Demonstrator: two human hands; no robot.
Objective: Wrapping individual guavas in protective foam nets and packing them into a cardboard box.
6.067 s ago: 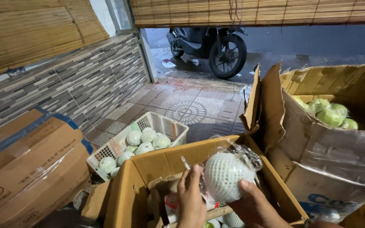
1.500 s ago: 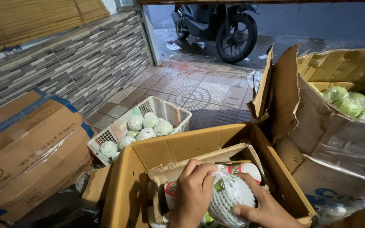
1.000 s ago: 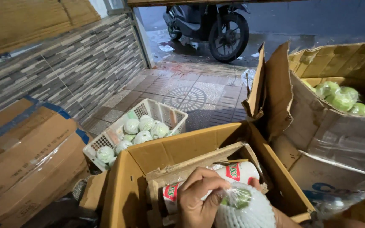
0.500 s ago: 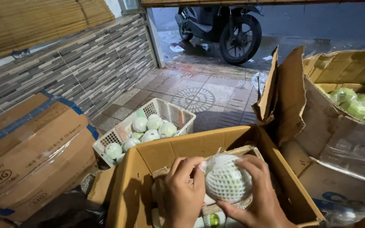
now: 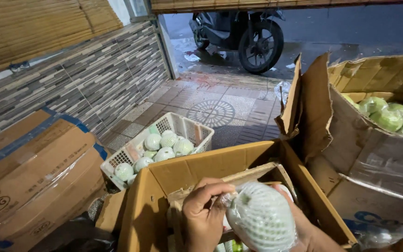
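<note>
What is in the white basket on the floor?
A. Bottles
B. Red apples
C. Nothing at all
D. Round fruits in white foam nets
D: the white plastic basket on the tiled floor holds several round pale green fruits in white foam nets, like the wrapped fruit that the left hand and right hand hold over the open cardboard box.
</note>
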